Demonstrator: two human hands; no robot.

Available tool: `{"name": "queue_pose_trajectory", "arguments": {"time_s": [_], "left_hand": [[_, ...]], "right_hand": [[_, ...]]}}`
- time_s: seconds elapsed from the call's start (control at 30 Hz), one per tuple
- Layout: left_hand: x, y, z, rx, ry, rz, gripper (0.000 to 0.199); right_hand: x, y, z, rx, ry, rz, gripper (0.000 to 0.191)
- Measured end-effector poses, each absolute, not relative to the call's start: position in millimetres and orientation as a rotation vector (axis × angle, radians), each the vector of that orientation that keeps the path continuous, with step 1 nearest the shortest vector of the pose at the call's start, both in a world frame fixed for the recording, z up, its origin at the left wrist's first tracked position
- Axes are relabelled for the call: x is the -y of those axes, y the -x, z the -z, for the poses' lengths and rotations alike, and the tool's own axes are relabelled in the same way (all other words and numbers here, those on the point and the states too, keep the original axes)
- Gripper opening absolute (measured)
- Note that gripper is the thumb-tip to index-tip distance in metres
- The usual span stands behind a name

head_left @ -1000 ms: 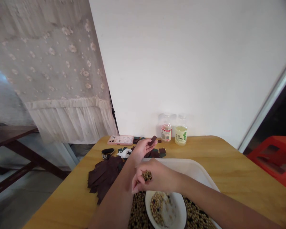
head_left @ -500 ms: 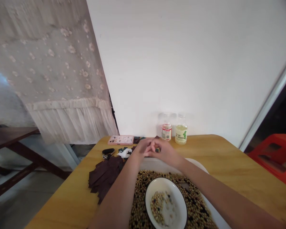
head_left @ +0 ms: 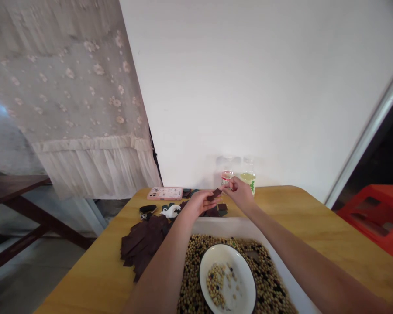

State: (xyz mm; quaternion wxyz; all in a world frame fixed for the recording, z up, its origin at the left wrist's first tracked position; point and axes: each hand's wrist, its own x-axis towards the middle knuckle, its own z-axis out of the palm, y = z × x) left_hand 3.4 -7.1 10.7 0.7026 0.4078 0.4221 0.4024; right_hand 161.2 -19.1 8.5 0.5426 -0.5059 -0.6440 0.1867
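Left hand: gripping brown strip
Right hand: fingertips at strip's upper end, pinch unclear
Brown strip: between both hands, near far edge of tray
Bowl: among beans

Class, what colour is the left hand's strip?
The strip is dark reddish brown, shown in the head view.
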Motion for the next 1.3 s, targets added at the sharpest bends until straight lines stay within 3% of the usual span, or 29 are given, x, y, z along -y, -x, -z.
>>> {"name": "queue_pose_trajectory", "arguments": {"time_s": [1.3], "left_hand": [[4.2, -3.3, -5.3, -0.907, -0.906, -0.918, 0.014]], "right_hand": [[21.7, -154.7, -2.9, 1.651, 1.306, -0.236, 0.031]]}}
